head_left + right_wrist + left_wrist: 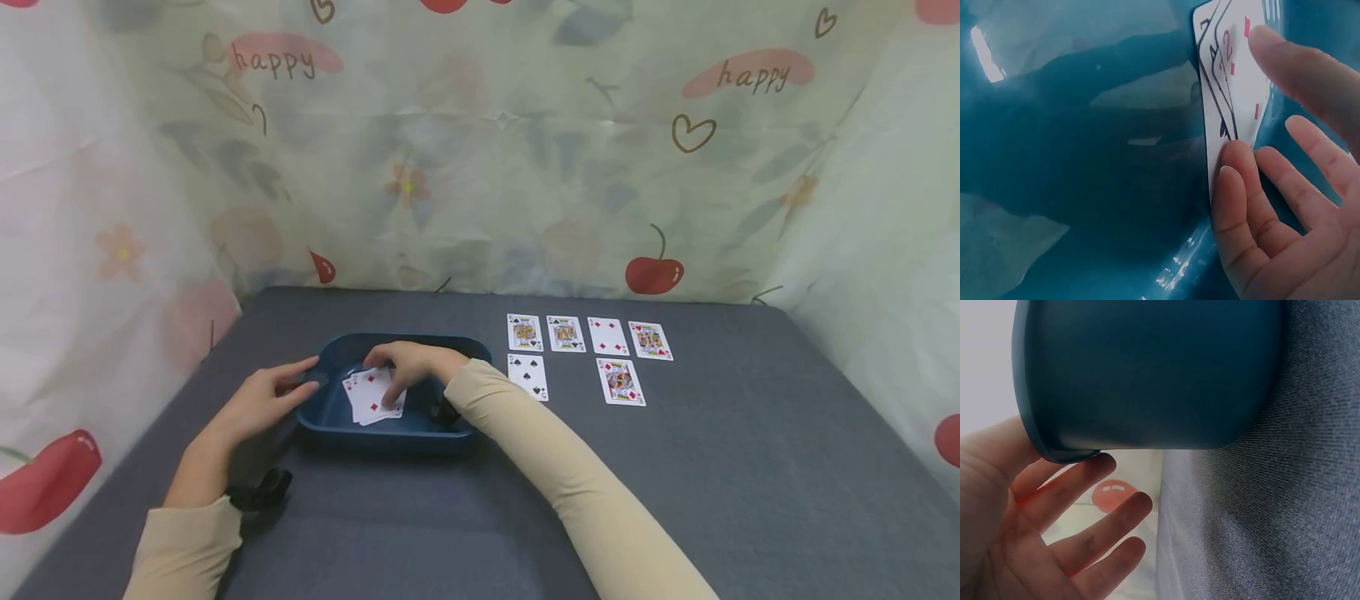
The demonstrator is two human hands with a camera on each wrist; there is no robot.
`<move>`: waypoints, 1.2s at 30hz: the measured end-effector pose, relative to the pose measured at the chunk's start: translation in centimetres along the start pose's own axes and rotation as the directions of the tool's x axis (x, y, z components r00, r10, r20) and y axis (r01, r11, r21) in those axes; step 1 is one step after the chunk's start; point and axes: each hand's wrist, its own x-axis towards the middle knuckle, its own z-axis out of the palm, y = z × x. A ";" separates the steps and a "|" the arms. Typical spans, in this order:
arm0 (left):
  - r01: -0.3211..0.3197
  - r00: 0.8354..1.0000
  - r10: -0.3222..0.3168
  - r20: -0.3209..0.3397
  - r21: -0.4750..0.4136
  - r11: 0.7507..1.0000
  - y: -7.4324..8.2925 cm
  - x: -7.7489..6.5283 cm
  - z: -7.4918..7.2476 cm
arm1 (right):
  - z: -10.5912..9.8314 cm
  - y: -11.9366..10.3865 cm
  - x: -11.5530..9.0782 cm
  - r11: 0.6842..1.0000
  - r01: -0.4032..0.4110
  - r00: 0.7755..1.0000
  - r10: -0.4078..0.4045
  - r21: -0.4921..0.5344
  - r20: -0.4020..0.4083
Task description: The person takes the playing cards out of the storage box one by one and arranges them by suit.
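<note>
A dark blue tray [390,435] stands on the grey cloth, holding a small fanned pile of face-up playing cards [366,398]. A diamond card tops the pile in the right wrist view, over black-suit cards [1207,94]. My right hand [411,367] reaches into the tray and pinches the cards, thumb on the top face and fingertips at their edge. At the tray's left corner, my left hand [258,404] holds the rim, its thumb over it. In the left wrist view the left hand's other fingers [1100,544] spread outside the tray wall [1154,375].
Right of the tray, face-up cards lie in two rows. The back row includes a black king [524,332] and a red king [650,341]; a five of spades [528,377] and another red king [621,382] lie in front. Patterned curtains [495,167] enclose the table.
</note>
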 end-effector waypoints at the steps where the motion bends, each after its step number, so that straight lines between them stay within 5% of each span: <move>1: 0.000 1.000 0.000 0.001 0.000 1.000 0.0 0.0 0.0 | 0.0 0.0 0.0 1.000 -0.006 1.000 0.006 -0.021 0.001; 13: -0.012 1.000 0.012 -0.007 -0.016 1.000 0.2 0.2 0.0 | 0.4 -0.7 -0.1 0.986 -0.064 0.998 0.064 -0.152 -0.004; 30: -0.010 1.000 0.010 0.003 -0.030 1.000 0.2 0.0 0.1 | 0.8 -1.1 -0.2 0.985 -0.066 0.997 0.058 -0.162 -0.050; 36: -0.008 1.000 0.008 0.006 -0.037 0.999 0.0 -0.1 0.0 | -0.1 -1.1 -0.5 0.995 -0.031 0.998 0.025 -0.095 -0.065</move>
